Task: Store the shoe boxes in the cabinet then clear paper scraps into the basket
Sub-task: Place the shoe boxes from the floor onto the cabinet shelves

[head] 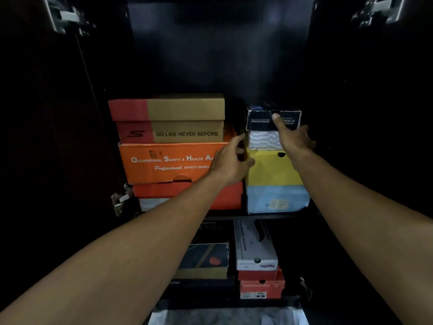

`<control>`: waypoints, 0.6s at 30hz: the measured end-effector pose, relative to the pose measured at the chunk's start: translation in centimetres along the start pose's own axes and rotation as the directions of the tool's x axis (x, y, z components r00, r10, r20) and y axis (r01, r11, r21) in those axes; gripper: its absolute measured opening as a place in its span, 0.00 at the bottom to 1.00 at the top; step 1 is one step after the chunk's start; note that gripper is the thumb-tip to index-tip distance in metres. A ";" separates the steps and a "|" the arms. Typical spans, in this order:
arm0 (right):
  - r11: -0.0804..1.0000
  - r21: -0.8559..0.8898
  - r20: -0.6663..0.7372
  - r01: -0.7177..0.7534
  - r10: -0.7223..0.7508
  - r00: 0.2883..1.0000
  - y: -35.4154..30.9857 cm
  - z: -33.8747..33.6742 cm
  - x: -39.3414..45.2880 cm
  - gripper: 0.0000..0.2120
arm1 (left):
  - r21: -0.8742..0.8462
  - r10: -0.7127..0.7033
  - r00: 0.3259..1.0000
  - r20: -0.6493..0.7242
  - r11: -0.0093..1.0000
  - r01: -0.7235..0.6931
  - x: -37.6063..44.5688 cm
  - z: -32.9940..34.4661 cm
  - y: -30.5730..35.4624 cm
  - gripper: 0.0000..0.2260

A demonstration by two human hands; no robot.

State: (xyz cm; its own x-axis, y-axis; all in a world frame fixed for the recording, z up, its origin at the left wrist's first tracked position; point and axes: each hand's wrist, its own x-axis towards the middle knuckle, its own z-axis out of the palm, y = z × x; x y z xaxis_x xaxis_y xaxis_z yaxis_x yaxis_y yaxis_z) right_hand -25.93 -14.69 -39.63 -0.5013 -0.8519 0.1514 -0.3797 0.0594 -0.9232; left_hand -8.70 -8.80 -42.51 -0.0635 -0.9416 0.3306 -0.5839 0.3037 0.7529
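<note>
Fingers of left hand curl on side of yellow-and-blue cardboard shoe box; right hand thumb presses dark Skechers box (likely seating stack in dark wooden cabinet).

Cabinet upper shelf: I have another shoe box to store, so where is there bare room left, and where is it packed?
Free: the dark space above the brown-lidded box and above the dark Skechers box, up to the cabinet top. Crowded: shelf level, where the orange safety-shoe box stack sits tight against the yellow box, with the left hand in the seam and the right hand on the Skechers box.
</note>
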 end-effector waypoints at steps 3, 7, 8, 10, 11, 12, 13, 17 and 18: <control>0.992 0.129 -0.040 0.006 -0.001 0.999 -0.1 -0.3 -1.5 0.58 | 0.034 0.021 1.000 -0.008 0.999 -0.020 -1.6 -0.6 -0.6 0.33; 0.978 0.119 -0.193 0.174 -0.149 0.970 0.7 -0.9 -4.1 0.36 | -0.013 0.045 0.996 -0.073 0.999 -0.046 -3.5 -1.3 -1.6 0.30; 0.972 0.103 -0.212 0.210 -0.185 0.960 1.2 -1.1 -4.7 0.32 | -0.026 0.052 0.994 -0.100 0.998 -0.054 -4.0 -1.4 -1.8 0.29; 0.962 0.077 -0.218 0.261 -0.239 0.946 2.5 -1.3 -6.7 0.28 | -0.051 0.063 0.986 -0.156 0.996 -0.072 -5.7 -1.5 -2.5 0.25; 0.961 0.070 -0.206 0.269 -0.250 0.946 2.9 -1.4 -7.8 0.26 | -0.066 0.065 0.983 -0.174 0.995 -0.077 -6.7 -1.6 -2.8 0.23; 0.960 0.066 -0.194 0.273 -0.256 0.947 3.4 -1.6 -9.3 0.23 | -0.084 0.062 0.981 -0.186 0.993 -0.079 -7.9 -2.0 -3.1 0.21; 0.956 0.069 -0.186 0.284 -0.267 0.945 3.9 -1.8 -10.8 0.20 | -0.107 0.062 0.979 -0.194 0.991 -0.084 -9.0 -2.4 -3.3 0.20; 0.933 0.103 -0.146 0.345 -0.329 0.933 5.8 -1.5 -17.5 0.13 | -0.186 0.017 0.979 -0.201 0.981 -0.055 -14.2 -5.1 -4.3 0.16; 0.933 0.101 -0.130 0.346 -0.332 0.934 6.3 -1.3 -18.9 0.13 | -0.199 0.005 0.980 -0.197 0.979 -0.045 -15.6 -5.6 -4.3 0.14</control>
State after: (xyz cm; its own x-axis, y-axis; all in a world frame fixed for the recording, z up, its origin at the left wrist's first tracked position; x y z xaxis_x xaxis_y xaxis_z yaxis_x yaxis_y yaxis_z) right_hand -19.82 2.48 -47.89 -0.4434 -0.7477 0.4943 -0.4494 -0.2917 -0.8443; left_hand -0.61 5.35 -47.71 0.0945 -0.8931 0.4399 -0.4079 0.3684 0.8354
